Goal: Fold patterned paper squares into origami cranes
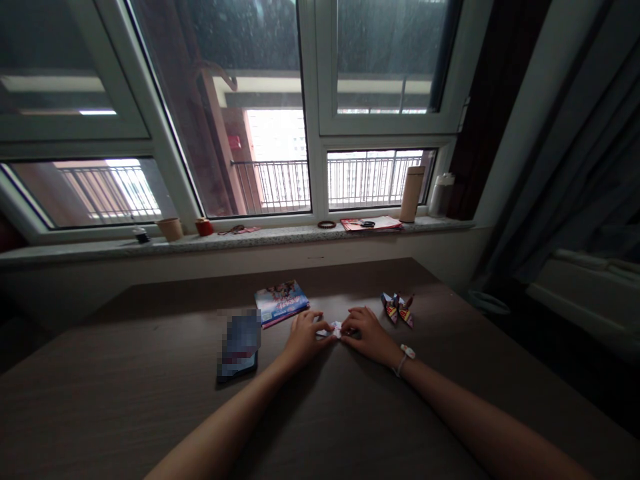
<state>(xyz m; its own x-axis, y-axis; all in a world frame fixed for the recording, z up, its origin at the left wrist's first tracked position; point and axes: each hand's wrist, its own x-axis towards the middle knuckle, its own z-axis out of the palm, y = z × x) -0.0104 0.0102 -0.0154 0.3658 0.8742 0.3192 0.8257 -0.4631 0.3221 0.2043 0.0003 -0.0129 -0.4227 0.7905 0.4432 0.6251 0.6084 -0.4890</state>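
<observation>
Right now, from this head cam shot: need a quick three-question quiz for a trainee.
1. What do the left hand and right hand both touch?
2. True or false: the white wristband is on the left wrist.
3. Which hand is nearer the illustrated booklet, left or right?

Key:
1. A small folded paper
2. False; it is on the right wrist
3. Left

This was a room in a home, likely a flat. A curtain (560,167) hung beside the window (390,127), a balcony railing (370,180) stood outside, and a cup (170,229) sat on the sill (300,235).
</observation>
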